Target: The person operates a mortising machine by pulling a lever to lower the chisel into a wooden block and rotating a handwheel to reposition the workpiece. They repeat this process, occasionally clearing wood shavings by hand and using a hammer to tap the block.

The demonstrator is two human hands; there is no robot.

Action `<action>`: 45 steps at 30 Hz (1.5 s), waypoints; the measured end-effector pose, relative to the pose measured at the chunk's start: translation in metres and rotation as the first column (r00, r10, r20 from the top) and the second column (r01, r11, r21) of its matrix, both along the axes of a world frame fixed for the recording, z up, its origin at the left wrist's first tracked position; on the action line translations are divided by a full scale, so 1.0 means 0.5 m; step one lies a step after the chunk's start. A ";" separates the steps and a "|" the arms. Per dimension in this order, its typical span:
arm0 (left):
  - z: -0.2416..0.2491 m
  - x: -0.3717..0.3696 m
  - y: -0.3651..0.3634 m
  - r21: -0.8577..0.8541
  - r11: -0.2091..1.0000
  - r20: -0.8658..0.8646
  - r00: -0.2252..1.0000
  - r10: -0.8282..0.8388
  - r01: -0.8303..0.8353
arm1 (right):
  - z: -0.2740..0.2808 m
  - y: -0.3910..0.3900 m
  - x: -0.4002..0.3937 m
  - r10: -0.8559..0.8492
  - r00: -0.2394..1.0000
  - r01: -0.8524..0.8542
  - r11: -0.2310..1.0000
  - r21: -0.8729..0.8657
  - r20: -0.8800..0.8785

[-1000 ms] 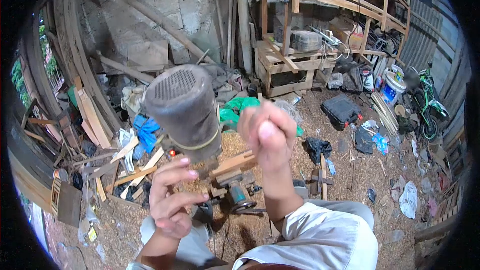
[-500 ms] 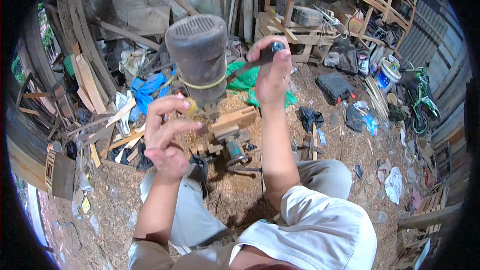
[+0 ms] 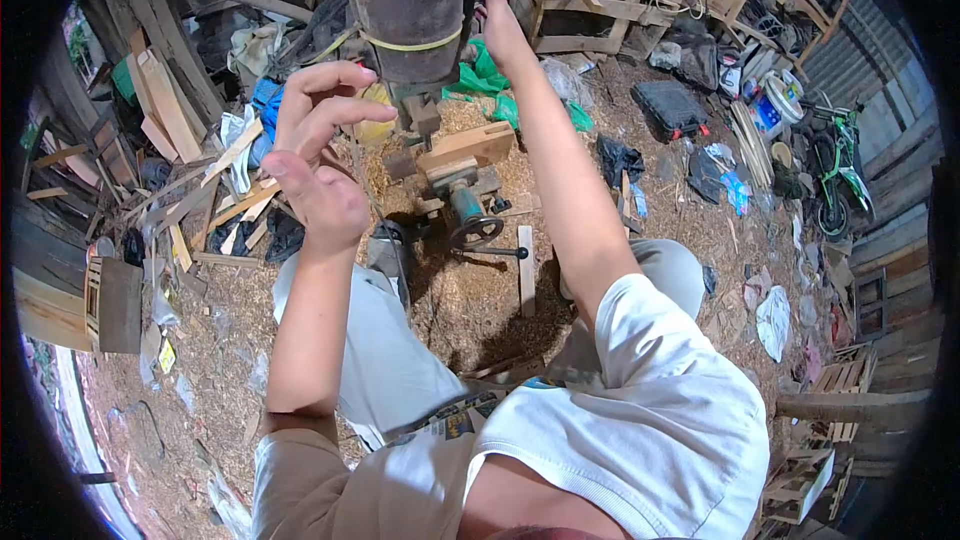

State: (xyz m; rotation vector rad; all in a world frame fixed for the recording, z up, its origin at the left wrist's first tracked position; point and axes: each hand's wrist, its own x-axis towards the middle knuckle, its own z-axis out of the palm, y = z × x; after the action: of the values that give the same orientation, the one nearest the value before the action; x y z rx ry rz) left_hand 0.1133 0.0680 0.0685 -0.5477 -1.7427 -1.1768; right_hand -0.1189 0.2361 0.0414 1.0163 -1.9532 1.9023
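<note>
Rising between open hands (image 3: 318,165), dark motor housing (image 3: 408,0), sawdust floor (image 3: 480,300), scrap boards (image 3: 225,205)

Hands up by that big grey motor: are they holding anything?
Left hand is open and holds nothing. Right hand reaches up beside the motor; whether it holds anything cannot be told.

One motor (image 3: 407,0), two hands, one crank handle (image 3: 478,233), one motorbike (image 3: 835,180), one white bucket (image 3: 770,105).
</note>
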 end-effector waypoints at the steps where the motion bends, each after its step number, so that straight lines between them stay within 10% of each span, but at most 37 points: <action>1: -0.002 -0.001 -0.004 0.006 1.000 0.004 1.000 -0.007 0.007 | 0.015 -0.005 0.009 -0.006 0.996 0.004 1.000 0.022 0.092; 12: 0.000 0.016 -0.024 0.016 1.000 0.013 1.000 -0.013 0.012 | -0.111 -0.002 -0.115 -0.001 0.936 0.016 0.999 -0.039 0.353; 16: 0.003 0.022 -0.036 0.024 1.000 -0.023 1.000 0.006 -0.005 | -0.304 0.052 0.007 -0.326 0.893 0.414 0.866 -0.281 0.310; 18: 0.005 0.026 -0.041 0.039 0.999 -0.050 0.999 0.017 -0.015 | -0.453 0.095 0.077 -0.678 0.704 0.706 0.701 -0.104 0.212; 23: 0.003 0.038 -0.051 0.031 1.000 -0.059 0.998 0.003 -0.001 | -0.734 0.155 0.246 -0.822 0.396 0.891 0.452 0.047 0.410; 25: 0.004 0.042 -0.053 0.023 1.000 -0.049 0.999 0.008 -0.007 | -0.803 0.175 0.290 -0.952 0.305 0.838 0.260 0.480 -0.016; 29: 0.006 0.047 -0.058 0.007 1.000 -0.042 0.999 0.015 -0.015 | -0.843 0.183 0.330 -0.835 0.550 0.359 0.204 0.911 -0.030; 34: -0.001 0.047 -0.062 0.023 1.000 -0.016 1.000 -0.020 0.020 | -0.888 0.214 0.308 -0.681 0.732 0.042 0.082 0.996 0.025; 36: -0.003 0.044 -0.064 0.015 1.000 -0.009 1.000 -0.021 0.021 | -0.920 0.223 0.281 -0.671 0.685 -0.191 0.211 0.959 0.284; 45: -0.003 0.037 -0.057 0.006 0.999 -0.014 0.999 -0.037 0.037 | -0.826 0.215 0.299 -0.689 0.645 -0.202 0.262 0.944 0.330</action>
State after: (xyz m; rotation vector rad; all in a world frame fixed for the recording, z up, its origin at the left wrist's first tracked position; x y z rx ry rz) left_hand 0.1320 0.0397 0.0669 -0.5858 -1.7236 -1.2012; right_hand 0.0305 0.3434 -0.3716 -0.2166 -3.6057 0.6726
